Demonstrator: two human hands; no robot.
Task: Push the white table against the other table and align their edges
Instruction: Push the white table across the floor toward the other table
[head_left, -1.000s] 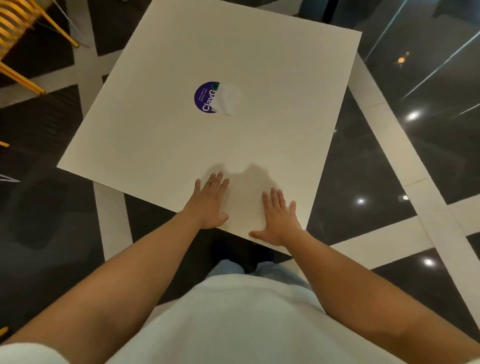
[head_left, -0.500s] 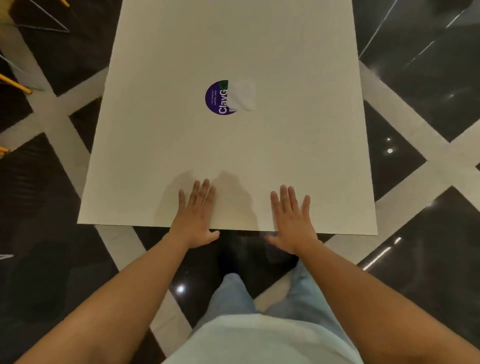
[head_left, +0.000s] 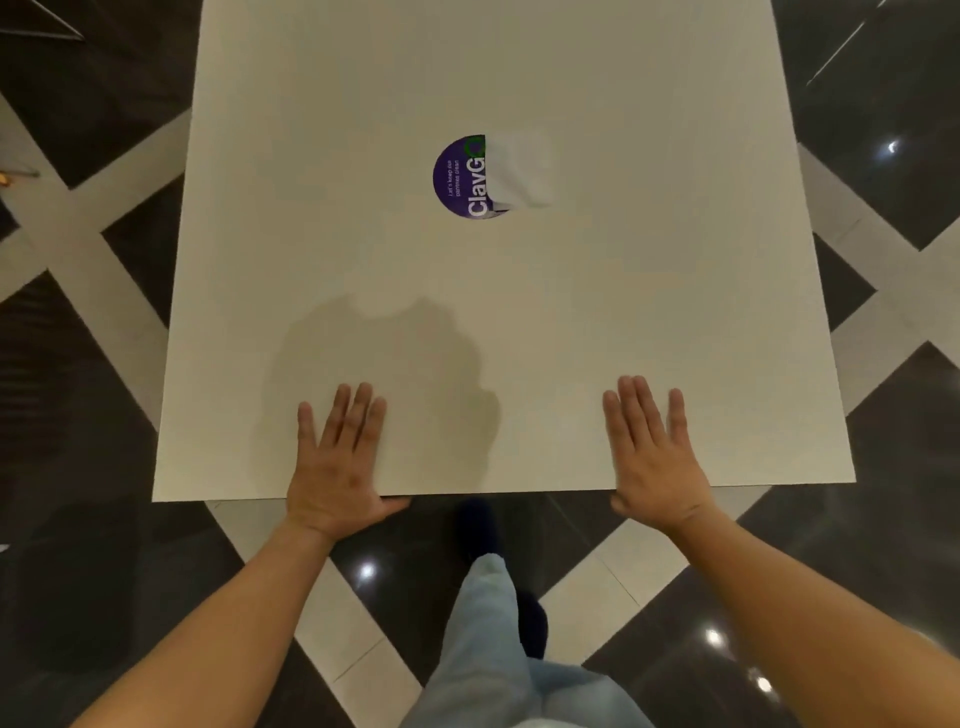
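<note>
Standing at the near edge of the white tabletop (head_left: 519, 322), the person shows a leg in light blue jeans (head_left: 498, 634) and a dark shoe (head_left: 478, 525) over the glossy black floor (head_left: 104, 597) with its white crossing bands. Both forearms reach forward to that near edge. The left hand (head_left: 337, 467) lies flat, palm down, its heel at the edge and the thumb hanging just off it; the fingers (head_left: 358, 410) are straight and held nearly together, only the little finger a bit apart, pointing across the tabletop. The right hand (head_left: 657, 462) lies flat the same way nearer the right corner, its fingers (head_left: 636, 410) extended and slightly spread, gripping nothing. The tabletop lies under both palms and runs away from the fingertips, its far edge out of view. A soft shadow falls beyond the left hand. Farther on, about midway across, sits a round purple sticker (head_left: 462, 179) reading "ClavG", its right part covered by a white patch.
</note>
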